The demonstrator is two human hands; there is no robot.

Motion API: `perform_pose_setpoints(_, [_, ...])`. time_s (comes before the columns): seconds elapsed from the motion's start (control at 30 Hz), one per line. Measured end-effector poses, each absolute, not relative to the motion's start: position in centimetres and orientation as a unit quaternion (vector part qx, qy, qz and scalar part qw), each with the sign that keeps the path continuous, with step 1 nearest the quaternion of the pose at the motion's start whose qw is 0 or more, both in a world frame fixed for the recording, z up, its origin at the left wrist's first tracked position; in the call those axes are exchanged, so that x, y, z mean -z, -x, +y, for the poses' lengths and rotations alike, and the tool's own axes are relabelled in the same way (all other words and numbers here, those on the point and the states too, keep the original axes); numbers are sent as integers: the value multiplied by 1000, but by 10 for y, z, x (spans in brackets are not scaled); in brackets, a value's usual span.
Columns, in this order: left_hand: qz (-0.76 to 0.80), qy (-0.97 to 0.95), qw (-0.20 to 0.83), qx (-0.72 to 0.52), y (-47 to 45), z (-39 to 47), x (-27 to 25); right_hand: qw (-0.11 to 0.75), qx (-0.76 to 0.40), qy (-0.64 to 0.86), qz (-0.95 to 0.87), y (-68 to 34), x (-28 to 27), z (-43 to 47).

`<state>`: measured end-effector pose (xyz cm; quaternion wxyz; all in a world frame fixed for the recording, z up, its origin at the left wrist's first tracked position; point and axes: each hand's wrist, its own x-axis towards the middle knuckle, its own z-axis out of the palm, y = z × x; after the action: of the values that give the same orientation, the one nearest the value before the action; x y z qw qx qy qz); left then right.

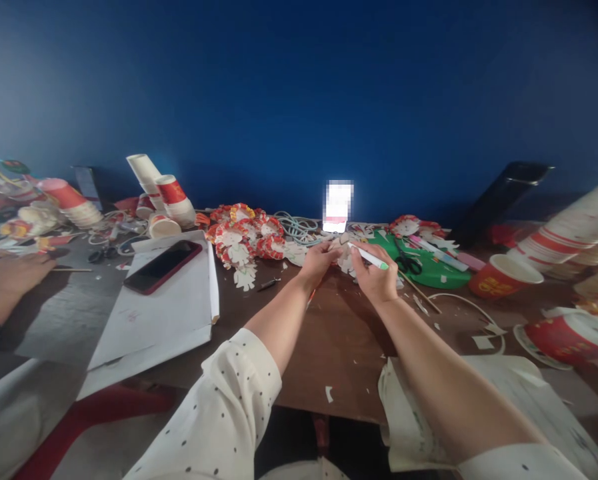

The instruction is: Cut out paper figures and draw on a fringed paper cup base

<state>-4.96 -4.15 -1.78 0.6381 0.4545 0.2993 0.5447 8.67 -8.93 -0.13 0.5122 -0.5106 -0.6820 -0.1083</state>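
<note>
Over the middle of the brown table, my right hand (pixel 377 279) grips a white marker with a green end (pixel 371 257). The marker's tip points left, at a small pale paper piece (pixel 342 239) pinched in the fingers of my left hand (pixel 319 261). Whether the tip touches the paper, I cannot tell. To the left of my hands lies a pile of red and white paper-cup flowers (pixel 249 233) with white cut-paper shapes. On the right, black scissors (pixel 409 259) rest on a green sheet (pixel 441 275).
A phone (pixel 163 267) lies on white paper sheets (pixel 153 333) at left; a lit screen (pixel 337 207) stands against the blue wall. Paper cups (pixel 171 200) lean at the back left, and a red cup (pixel 503 277) sits at right. Another person's hand (pixel 16 273) rests far left.
</note>
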Motion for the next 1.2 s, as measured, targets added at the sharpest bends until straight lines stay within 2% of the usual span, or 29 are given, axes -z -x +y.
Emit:
perform_pose_setpoints(0.5, [308, -461, 633, -540, 50, -38, 22, 533, 171, 461, -689, -88, 6, -84])
perform_pose_setpoints(1.2, [281, -424, 655, -558, 48, -37, 24, 527, 166, 455, -698, -83, 3, -89])
